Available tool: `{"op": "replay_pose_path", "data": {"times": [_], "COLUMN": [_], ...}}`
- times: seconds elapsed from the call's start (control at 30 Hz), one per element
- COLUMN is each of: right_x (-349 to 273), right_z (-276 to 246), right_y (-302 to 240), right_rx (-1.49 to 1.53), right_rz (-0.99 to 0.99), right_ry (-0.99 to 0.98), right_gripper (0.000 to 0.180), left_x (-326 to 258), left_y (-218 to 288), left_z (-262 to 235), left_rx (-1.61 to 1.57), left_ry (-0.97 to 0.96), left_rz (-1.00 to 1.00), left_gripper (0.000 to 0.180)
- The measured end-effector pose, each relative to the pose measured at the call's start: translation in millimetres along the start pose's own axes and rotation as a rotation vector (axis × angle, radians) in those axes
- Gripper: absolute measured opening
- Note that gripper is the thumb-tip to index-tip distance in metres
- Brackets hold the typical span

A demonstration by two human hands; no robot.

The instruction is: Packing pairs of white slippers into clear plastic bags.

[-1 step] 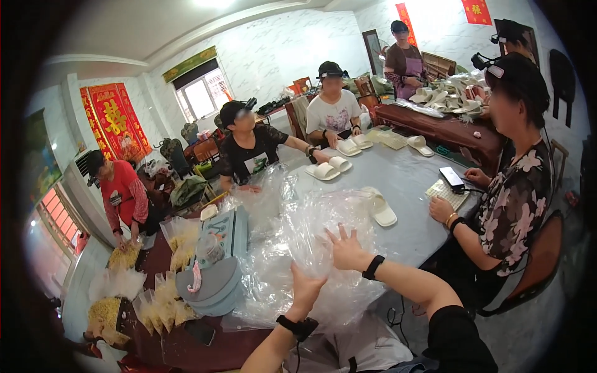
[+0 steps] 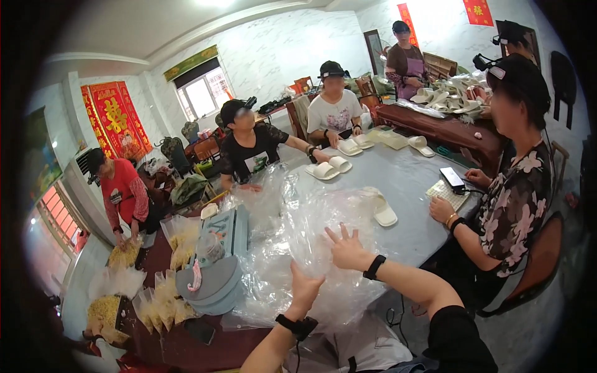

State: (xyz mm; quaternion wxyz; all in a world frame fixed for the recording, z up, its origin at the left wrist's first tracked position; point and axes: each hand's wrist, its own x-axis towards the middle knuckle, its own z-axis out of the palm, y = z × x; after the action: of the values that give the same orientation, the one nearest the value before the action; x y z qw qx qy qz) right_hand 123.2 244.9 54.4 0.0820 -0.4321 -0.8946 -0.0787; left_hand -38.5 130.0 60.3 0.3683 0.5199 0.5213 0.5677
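Note:
A heap of crumpled clear plastic bags (image 2: 273, 273) lies on the grey tabletop in front of me. My left hand (image 2: 305, 287) is closed on the plastic at its near side, thumb pointing up; its other fingers are partly hidden. Resting on the same heap, my right hand (image 2: 348, 250) is open with its fingers spread. Just beyond it, a cream slipper (image 2: 384, 210) lies at the right edge of the plastic, partly covered by it.
Across the grey table (image 2: 407, 186), people sit near pairs of cream slippers (image 2: 331, 168). A person at right sits by a lit phone (image 2: 452, 178). A grey-blue box (image 2: 224, 233), rounded grey container (image 2: 211, 283) and bags of yellow pieces (image 2: 163, 304) stand left.
The plastic between my hands has shifted slightly. Both hands stay almost where they were.

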Motion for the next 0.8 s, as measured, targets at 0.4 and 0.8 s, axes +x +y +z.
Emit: {"op": "replay_pose_path", "data": {"times": [0.4, 0.8], "right_x": [-26.5, -92.9], "right_z": [-156.6, -78.0], "right_y": [47.9, -31.9], "right_rx": [0.417, -0.107], "right_rz": [-0.481, -0.728], "right_ry": [0.222, -0.14], "right_gripper": [0.073, 0.124], "left_x": [13.5, 19.5], "left_y": [35.3, -46.9], "left_z": [-132.5, -227.3], "left_rx": [-0.394, -0.426], "left_ry": [0.014, 0.0], "left_rz": [-0.139, -0.349], "left_gripper": [0.057, 0.022]}}
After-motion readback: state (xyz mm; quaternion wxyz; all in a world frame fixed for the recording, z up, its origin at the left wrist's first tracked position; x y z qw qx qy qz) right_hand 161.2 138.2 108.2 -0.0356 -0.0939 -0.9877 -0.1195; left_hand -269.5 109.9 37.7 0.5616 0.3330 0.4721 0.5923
